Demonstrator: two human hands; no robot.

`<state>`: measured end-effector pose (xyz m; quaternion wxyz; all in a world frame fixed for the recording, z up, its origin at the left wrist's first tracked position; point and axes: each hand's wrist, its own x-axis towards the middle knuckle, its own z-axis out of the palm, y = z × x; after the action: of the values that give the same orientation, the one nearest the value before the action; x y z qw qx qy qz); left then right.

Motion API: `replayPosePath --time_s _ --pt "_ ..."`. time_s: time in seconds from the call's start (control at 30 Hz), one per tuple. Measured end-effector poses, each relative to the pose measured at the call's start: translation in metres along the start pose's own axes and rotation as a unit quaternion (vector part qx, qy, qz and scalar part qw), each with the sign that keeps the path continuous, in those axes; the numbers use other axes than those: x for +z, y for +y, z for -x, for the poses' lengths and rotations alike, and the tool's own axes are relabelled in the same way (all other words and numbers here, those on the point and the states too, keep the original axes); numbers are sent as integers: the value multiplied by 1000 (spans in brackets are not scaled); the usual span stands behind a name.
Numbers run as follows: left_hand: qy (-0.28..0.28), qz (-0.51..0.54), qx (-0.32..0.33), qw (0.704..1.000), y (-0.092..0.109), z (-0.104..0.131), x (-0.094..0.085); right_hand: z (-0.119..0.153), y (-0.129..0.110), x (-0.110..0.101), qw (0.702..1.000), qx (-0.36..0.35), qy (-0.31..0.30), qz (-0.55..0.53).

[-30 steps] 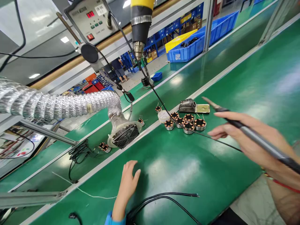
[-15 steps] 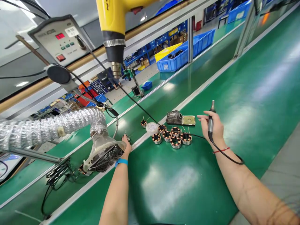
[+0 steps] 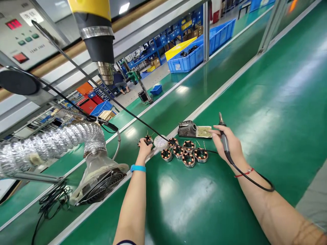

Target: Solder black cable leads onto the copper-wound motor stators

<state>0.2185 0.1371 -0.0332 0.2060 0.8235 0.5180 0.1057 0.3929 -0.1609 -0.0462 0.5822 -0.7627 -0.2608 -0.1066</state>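
My right hand (image 3: 231, 144) grips a soldering iron (image 3: 224, 137), its metal tip pointing up and away and its cord looping back over the wrist. Out on the far strip of the bench, my left hand (image 3: 145, 149) is closed around a small wound motor stator (image 3: 139, 143), mostly hidden by the fingers. Another stator (image 3: 148, 138) stands right beside those fingertips. Several copper-wound stators (image 3: 188, 160) sit in a cluster between the hands, some with thin wire ends sticking up. A round whitish disc (image 3: 160, 143) lies between this cluster and my left hand.
A soldering iron stand (image 3: 187, 128) with a sponge tray (image 3: 204, 131) sits behind the stators. The iron's black cord (image 3: 133, 115) crosses above the bench. A fume extractor hood (image 3: 102, 183) on a foil duct (image 3: 58, 139) is at left. A yellow heat gun (image 3: 94, 37) hangs overhead.
My left hand has moved right and away, carrying the stator to beside the lone one by the disc. My right hand has shifted slightly left with the soldering iron. The view has moved closer.
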Motion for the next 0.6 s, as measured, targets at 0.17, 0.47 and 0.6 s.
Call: replayPosePath --time_s 0.17,0.47,0.6 --pt "-20 -65 -20 997 2 6 0 2 4 6 999 -34 -15 14" --pt "21 -155 0 988 1 66 -27 0 8 8 999 -28 -16 31" --pt "-9 -197 38 980 -3 124 -23 2 3 8 999 -25 -19 32"
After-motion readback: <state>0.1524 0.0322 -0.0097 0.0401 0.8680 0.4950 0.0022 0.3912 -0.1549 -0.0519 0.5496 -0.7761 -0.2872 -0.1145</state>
